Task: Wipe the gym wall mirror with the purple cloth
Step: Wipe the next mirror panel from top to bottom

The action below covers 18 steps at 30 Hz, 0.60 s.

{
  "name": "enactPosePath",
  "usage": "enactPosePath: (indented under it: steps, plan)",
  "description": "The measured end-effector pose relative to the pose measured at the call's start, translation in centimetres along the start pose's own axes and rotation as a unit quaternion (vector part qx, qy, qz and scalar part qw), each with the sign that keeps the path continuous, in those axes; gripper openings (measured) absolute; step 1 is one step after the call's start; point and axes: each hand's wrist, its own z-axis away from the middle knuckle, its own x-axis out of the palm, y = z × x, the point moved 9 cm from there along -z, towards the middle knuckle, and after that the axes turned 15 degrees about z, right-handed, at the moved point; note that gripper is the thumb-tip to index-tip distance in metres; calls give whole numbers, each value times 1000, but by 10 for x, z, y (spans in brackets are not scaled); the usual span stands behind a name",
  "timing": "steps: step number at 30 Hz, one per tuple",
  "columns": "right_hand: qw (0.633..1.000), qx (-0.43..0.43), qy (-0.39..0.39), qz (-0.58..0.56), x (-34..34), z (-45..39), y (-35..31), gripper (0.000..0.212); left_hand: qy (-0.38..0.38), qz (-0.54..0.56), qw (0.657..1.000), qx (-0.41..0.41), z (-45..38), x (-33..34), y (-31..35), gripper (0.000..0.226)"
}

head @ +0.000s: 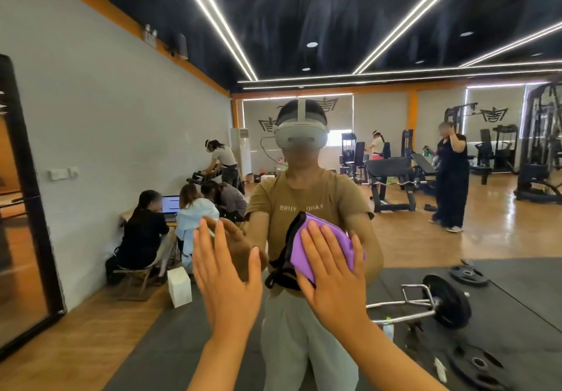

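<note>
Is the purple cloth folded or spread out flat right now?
Folded: the cloth is a thick bunched pad under the flat right hand, against the mirror.

The mirror [395, 223] is a big flat wall of glass. Both hands lie flat on it, the left hand [226, 272] bare, the right hand [331, 272] on the purple cloth [299, 247]. Glass is bare from 9 round to 3 o'clock. A small gap lies between the hands.

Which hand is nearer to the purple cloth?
The right hand. It lies flat on the purple cloth with straight fingers, pressing it to the mirror. The left hand is flat on the glass to the cloth's left, apart from it.
</note>
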Motion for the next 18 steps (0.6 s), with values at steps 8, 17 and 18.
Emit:
enactPosePath:
  steps: [8, 17, 18]
  plan:
    - [997, 52, 49, -16, -32, -146, 59, 62, -20, 34, 999, 26, 8, 27, 32, 71]
    - [999, 30, 41, -2, -26, -85, 80, 61, -32, 15, 999, 33, 2, 49, 53, 79]
    - [999, 18, 30, 4, -22, -61, 80, 62, -32, 11, 999, 32, 3, 49, 52, 79]
